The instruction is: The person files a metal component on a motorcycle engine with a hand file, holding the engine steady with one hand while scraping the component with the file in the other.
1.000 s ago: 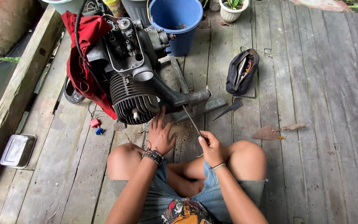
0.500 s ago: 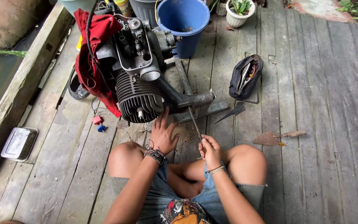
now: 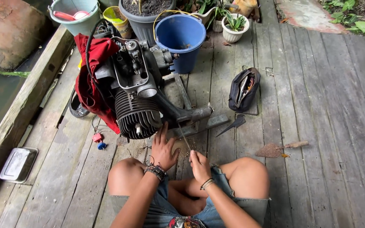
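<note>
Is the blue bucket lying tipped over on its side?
No, the blue bucket stands upright on the wooden deck, open top facing up.

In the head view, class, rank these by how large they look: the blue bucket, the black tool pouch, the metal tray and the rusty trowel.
1. Blue bucket
2. Black tool pouch
3. Metal tray and rusty trowel look about alike, so no ranking between them.

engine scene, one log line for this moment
left hand: open, by engine | right hand: grips thin rod | pouch: open on deck
</note>
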